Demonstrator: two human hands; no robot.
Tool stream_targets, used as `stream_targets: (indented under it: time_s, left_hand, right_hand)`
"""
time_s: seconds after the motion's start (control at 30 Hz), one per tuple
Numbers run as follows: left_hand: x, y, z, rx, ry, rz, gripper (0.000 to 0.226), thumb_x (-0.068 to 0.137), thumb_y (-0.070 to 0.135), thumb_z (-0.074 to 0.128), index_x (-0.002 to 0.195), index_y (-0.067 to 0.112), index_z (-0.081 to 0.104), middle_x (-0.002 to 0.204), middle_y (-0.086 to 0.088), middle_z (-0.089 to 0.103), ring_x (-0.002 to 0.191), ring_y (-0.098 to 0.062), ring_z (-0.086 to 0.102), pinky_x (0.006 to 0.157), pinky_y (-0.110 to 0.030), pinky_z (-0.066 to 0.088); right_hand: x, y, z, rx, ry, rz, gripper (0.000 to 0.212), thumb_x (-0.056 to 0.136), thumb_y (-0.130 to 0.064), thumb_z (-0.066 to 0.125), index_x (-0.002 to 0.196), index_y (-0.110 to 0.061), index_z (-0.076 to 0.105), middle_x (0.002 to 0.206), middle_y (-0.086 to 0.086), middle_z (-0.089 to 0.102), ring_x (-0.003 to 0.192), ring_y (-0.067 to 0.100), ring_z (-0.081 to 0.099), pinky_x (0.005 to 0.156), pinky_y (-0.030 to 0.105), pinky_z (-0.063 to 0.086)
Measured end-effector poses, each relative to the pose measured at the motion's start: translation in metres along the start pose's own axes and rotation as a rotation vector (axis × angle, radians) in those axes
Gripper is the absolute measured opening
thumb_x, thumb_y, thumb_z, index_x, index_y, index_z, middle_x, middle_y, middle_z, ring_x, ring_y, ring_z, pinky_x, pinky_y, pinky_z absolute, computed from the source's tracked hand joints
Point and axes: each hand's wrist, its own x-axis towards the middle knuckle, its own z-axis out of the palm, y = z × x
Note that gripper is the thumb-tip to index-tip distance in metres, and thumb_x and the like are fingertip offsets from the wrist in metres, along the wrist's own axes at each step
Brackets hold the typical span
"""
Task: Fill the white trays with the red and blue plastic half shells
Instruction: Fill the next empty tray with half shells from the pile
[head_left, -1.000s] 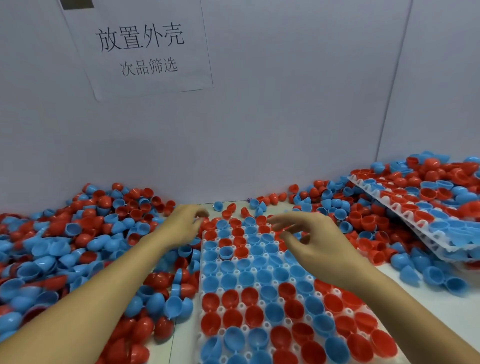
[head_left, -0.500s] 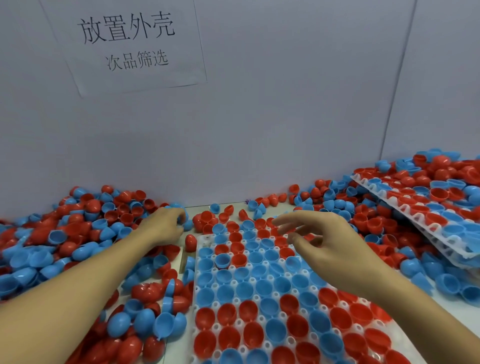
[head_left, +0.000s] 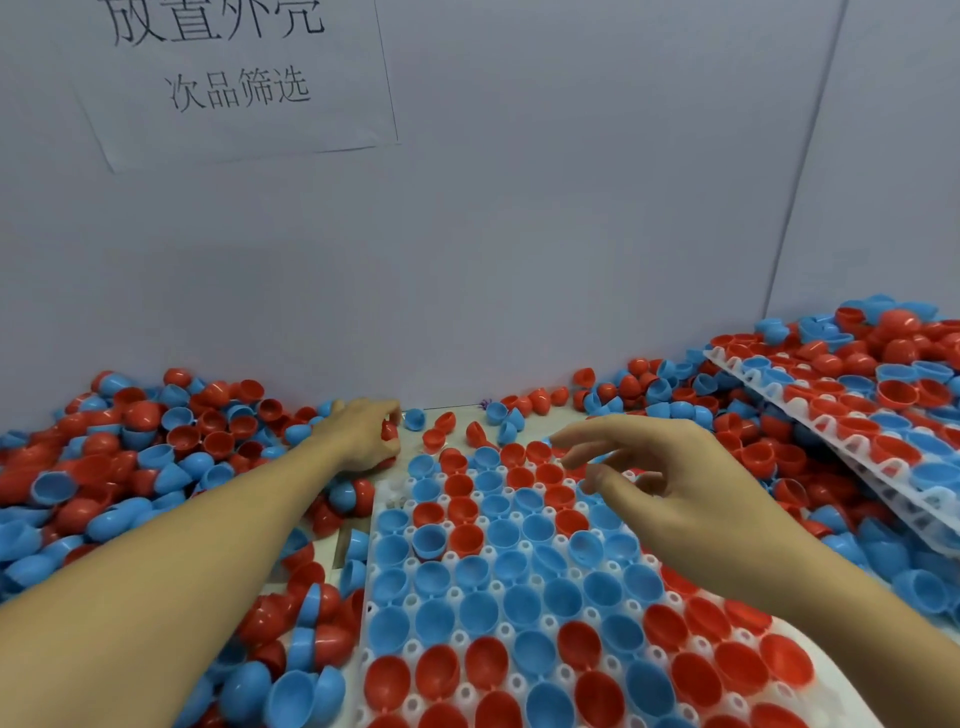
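We see two bare forearms reaching forward over a table. The left hand (head_left: 366, 434) lies at the far left corner of a white tray (head_left: 387, 496), its fingers curled around a red shell (head_left: 388, 430) pinched against the thumb. Just beyond its fingertips sit a loose blue shell (head_left: 414, 419) and a few red ones on the bare table (head_left: 460, 415). To the left of that hand and all along its forearm spreads a deep left pile (head_left: 156, 457) of red and blue half shells, touching the arm.

The right hand (head_left: 670, 499) hovers over the far right part of the tray, fingers spread and loosely bent, holding nothing that we can make out. Directly beneath and in front of it, the tray's cups hold shells open side up: mixed red and blue at the far end, a broad band of blue under the wrist, red rows nearer us. One cup at the far left corner, just by the left hand, looks unfilled.

To the right of the right hand lies a right pile (head_left: 779, 457) of shells, and beyond it a tilted stack of filled trays (head_left: 852, 441) with more shells heaped on top.

Past both hands rises a pale wall (head_left: 571, 208), with a paper sign (head_left: 234, 78) printed in Chinese characters above the left hand.
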Motion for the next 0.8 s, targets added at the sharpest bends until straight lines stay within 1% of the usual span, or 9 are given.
stream_targets:
  time_s: [0.1,0.2,0.27,0.37,0.43,0.5,0.6,0.7,0.8]
  left_hand:
    - [-0.001,-0.007,-0.005,0.047,-0.010,0.070,0.025,0.098,0.036,0.061,0.121,0.025,0.054,0.127,-0.003,0.061,0.108,-0.024,0.056,0.091,-0.040,0.051]
    - [-0.004,-0.015,-0.009,-0.011,-0.051,0.095,0.024,0.100,0.027,0.061,0.123,0.019,0.059,0.127,-0.006,0.061,0.103,-0.020,0.057,0.089,-0.033,0.050]
    - [-0.008,-0.021,-0.011,-0.146,0.012,0.066,0.024,0.100,0.019,0.062,0.123,0.013,0.063,0.126,-0.010,0.062,0.102,-0.020,0.057,0.088,-0.029,0.049]
    - [-0.014,-0.027,-0.017,-0.409,0.173,-0.046,0.023,0.097,0.015,0.067,0.119,0.009,0.065,0.113,-0.008,0.064,0.096,-0.020,0.058,0.072,-0.022,0.048]
    - [-0.017,-0.032,-0.023,-0.521,0.213,-0.111,0.019,0.095,0.017,0.070,0.112,0.011,0.064,0.110,-0.008,0.063,0.094,-0.020,0.059,0.064,-0.019,0.045]
    - [-0.021,-0.037,-0.028,-0.609,0.222,-0.147,0.016,0.094,0.017,0.071,0.107,0.012,0.062,0.111,-0.009,0.063,0.097,-0.022,0.059,0.073,-0.025,0.048]
    - [-0.029,-0.043,-0.035,-0.674,0.288,-0.190,0.019,0.094,0.017,0.071,0.110,0.010,0.064,0.115,-0.005,0.061,0.104,-0.019,0.054,0.088,-0.030,0.043]
    - [-0.038,-0.043,-0.044,-0.970,0.368,-0.220,0.012,0.097,0.010,0.066,0.108,0.008,0.061,0.114,-0.012,0.065,0.090,-0.018,0.062,0.078,-0.029,0.053]
    - [-0.052,-0.043,-0.055,-1.344,0.341,-0.298,0.003,0.103,0.012,0.056,0.104,0.010,0.059,0.112,-0.012,0.065,0.083,-0.020,0.065,0.067,-0.032,0.056]
  right_hand:
    - [0.004,0.002,0.001,0.006,0.002,0.006,0.036,0.094,-0.017,0.056,0.110,-0.047,0.067,0.099,-0.030,0.068,0.096,-0.003,0.065,0.081,0.027,0.059]
    - [0.006,0.001,0.004,0.016,-0.005,0.007,0.035,0.093,-0.018,0.056,0.110,-0.046,0.067,0.097,-0.029,0.068,0.095,-0.002,0.066,0.081,0.029,0.059]
    - [0.005,0.000,0.005,0.033,-0.011,0.012,0.036,0.094,-0.016,0.057,0.109,-0.046,0.067,0.096,-0.028,0.069,0.093,-0.002,0.067,0.081,0.029,0.059]
    - [0.003,-0.002,0.006,0.045,-0.017,0.026,0.037,0.094,-0.014,0.057,0.109,-0.046,0.068,0.098,-0.027,0.068,0.093,0.000,0.067,0.081,0.029,0.060]
    - [0.002,-0.005,0.005,0.057,-0.014,0.034,0.037,0.094,-0.013,0.057,0.108,-0.046,0.068,0.097,-0.026,0.069,0.093,0.001,0.068,0.082,0.029,0.059]
    - [0.001,-0.008,0.004,0.063,-0.010,0.040,0.036,0.095,-0.013,0.057,0.107,-0.045,0.068,0.096,-0.026,0.069,0.092,0.000,0.068,0.083,0.029,0.059]
    - [0.002,-0.013,0.004,0.076,-0.009,0.052,0.036,0.095,-0.012,0.058,0.109,-0.045,0.068,0.097,-0.026,0.070,0.092,0.000,0.068,0.083,0.028,0.059]
    - [0.004,-0.018,0.006,0.101,-0.012,0.063,0.036,0.096,-0.011,0.057,0.110,-0.041,0.069,0.097,-0.025,0.070,0.091,0.001,0.069,0.084,0.028,0.059]
    - [0.007,-0.025,0.010,0.147,-0.032,0.076,0.035,0.097,-0.011,0.056,0.108,-0.041,0.070,0.095,-0.023,0.071,0.088,0.002,0.070,0.081,0.028,0.060]
